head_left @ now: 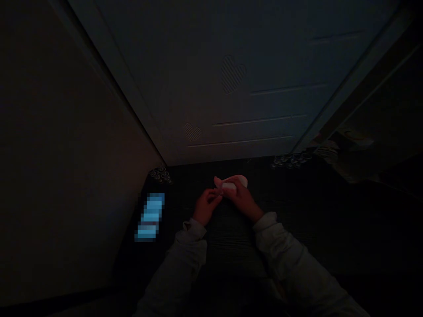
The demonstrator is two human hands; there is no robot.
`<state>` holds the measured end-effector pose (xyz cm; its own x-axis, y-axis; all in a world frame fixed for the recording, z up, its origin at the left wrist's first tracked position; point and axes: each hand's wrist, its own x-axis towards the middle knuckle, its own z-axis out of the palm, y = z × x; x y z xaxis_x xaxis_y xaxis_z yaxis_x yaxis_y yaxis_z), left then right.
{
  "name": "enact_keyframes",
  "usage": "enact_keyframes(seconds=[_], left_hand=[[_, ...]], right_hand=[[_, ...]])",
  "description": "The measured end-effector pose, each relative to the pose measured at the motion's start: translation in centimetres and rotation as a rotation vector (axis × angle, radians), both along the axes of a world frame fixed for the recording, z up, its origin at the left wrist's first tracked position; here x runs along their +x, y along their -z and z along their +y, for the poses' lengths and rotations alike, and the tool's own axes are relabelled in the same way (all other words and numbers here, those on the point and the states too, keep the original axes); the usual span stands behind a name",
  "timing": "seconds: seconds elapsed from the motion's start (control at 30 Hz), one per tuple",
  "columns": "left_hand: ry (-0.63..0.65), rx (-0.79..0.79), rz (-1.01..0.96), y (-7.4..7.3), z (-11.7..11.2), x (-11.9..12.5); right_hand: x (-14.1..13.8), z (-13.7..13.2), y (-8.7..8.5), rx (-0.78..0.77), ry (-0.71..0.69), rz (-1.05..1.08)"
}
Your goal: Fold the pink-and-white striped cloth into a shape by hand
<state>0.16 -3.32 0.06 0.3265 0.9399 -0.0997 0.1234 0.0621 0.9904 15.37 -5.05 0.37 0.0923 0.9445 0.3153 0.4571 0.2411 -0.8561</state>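
Low in the dim head view, my two hands meet over a dark table point(228, 237). A pale, pink-lit object with a rounded end point(243, 179) lies beneath and beyond my right hand point(243, 197); its kind is too dark to tell. A small whitish block-like piece point(229, 188) shows at the fingers of my right hand, which are curled round it. My left hand point(206, 204) has thumb and fingers pinched together at the left end of the pale object, and what lies between them cannot be made out.
A glowing, blurred screen point(150, 218) lies at the table's left. Shiny ring-shaped pieces are clustered at the back left point(160, 174) and back right point(291, 160). Behind the table stands a pale panel with heart patterns point(264, 53). Indistinct items point(350, 145) are at the far right.
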Motion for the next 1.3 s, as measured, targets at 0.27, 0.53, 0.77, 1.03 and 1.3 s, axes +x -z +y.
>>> enact_keyframes(seconds=[0.27, 0.53, 0.77, 1.03, 1.3], left_hand=[[0.046, 0.078, 0.014, 0.1, -0.1, 0.0], [0.000, 0.110, -0.019, 0.7, 0.2, -0.1], [0.011, 0.072, -0.004, 0.5, 0.0, 0.0], [0.001, 0.059, 0.024, 0.0, -0.1, 0.0], [0.006, 0.028, -0.007, 0.1, -0.1, -0.1]], right_hand=[[0.0, 0.0, 0.2, 0.009, -0.014, -0.019], [0.1, 0.1, 0.4, 0.001, 0.004, 0.003], [0.0, 0.1, 0.3, 0.006, 0.001, -0.020], [0.1, 0.0, 0.3, -0.035, 0.017, -0.026], [0.2, 0.0, 0.7, -0.065, 0.037, 0.005]])
